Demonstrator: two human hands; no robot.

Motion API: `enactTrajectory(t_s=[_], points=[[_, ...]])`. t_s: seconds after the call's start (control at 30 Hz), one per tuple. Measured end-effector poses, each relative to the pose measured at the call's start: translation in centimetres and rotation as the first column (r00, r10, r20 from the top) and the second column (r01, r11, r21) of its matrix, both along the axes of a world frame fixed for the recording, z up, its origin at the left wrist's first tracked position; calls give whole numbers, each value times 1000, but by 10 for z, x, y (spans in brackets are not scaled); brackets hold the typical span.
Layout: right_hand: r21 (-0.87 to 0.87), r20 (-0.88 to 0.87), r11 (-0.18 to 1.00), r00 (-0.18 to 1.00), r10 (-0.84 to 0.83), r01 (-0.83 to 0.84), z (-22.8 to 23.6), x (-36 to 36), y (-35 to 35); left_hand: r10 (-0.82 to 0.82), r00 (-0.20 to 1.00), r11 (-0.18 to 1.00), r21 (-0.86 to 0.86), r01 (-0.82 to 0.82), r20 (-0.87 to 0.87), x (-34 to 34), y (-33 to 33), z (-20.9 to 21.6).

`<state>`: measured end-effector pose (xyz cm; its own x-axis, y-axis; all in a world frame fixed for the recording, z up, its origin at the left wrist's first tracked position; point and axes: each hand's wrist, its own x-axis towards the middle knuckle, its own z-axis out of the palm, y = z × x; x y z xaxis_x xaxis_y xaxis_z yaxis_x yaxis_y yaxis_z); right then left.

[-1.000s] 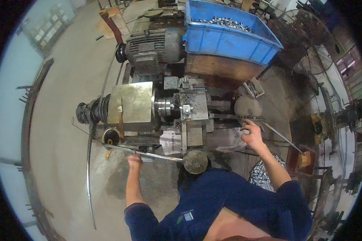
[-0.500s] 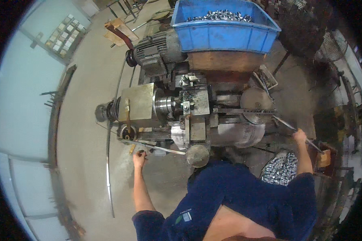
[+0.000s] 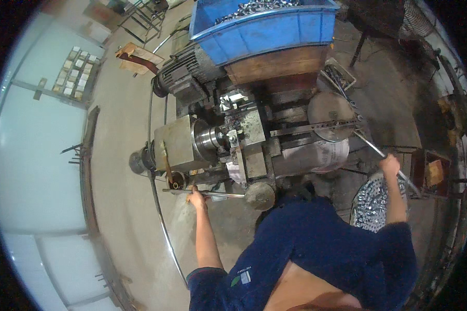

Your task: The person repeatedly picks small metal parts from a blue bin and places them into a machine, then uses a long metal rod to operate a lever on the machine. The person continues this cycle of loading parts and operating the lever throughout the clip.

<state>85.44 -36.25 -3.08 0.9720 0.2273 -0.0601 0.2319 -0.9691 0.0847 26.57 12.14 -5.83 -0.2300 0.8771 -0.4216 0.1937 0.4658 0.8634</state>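
Observation:
My left hand point(image 3: 196, 199) is closed round a thin metal lever point(image 3: 225, 195). This lever runs nearly level from a round knob-like disc point(image 3: 260, 196) at the front of a small lathe point(image 3: 251, 127). My right hand point(image 3: 390, 166) grips a second, longer lever point(image 3: 369, 142), which slants down to the right from the machine's right end. Between the two hands lie the lathe's spindle point(image 3: 209, 139) and its tool slide, dark with grime. Too little detail shows to tell whether a workpiece sits in the spindle.
A blue crate point(image 3: 264, 33) of small metal parts stands behind the lathe, beside the motor point(image 3: 189, 72). Close to my right forearm is a round container of shiny parts point(image 3: 369, 205). A long metal rod point(image 3: 167, 241) extends on the left. A small tray point(image 3: 339, 73) sits at the back right.
My left hand has moved onto the front lever and closed on it; that lever now lies more level. My right hand stays on its lever. The whole view has turned and shifted slightly.

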Motion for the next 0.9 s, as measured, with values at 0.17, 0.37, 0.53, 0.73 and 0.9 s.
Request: enactTrajectory(t_s=[0.17, 0.37, 0.53, 0.73, 0.9], points=[[143, 57, 988, 997, 50, -58, -15, -76, -18, 76, 997, 987, 138, -76, 6, 13, -2, 3], [255, -22, 966, 998, 50, -43, -1, -108, -4, 216, 974, 948, 254, -191, -73, 14, -8, 0], [205, -207, 969, 974, -91, 134, 23, -107, 8, 83, 988, 991, 118, -68, -127, 8, -6, 13], [244, -144, 970, 989, 43, -7, 24, -96, 1, -33, 994, 999, -4, 33, -100, 15, -16, 26], [38, -19, 951, 951, 308, -307, -2, -20, -26, -46, 985, 988, -151, 20, -166, 18, -21, 16]])
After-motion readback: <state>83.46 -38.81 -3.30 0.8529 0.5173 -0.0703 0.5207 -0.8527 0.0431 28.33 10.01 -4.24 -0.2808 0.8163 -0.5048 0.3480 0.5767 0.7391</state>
